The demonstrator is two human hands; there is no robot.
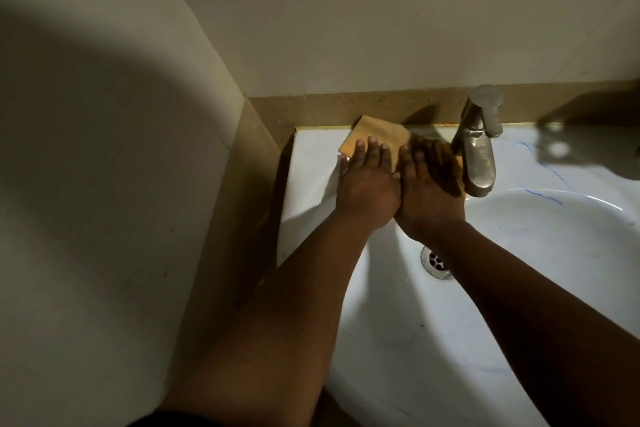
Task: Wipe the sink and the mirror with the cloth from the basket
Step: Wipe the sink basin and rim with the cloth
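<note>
Orange cloth [375, 139] lies on the sink [311, 163] ledge beside the tap [476, 149], pinned under the flat, spread left hand [367, 184] and right hand [427, 187]; even pressure, overlapping strokes should work best.

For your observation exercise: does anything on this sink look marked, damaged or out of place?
Yes. Thin blue lines streak the white sink rim right of the tap, like pen marks or cracks; which, I cannot tell. Both hands press the cloth flat.
</note>
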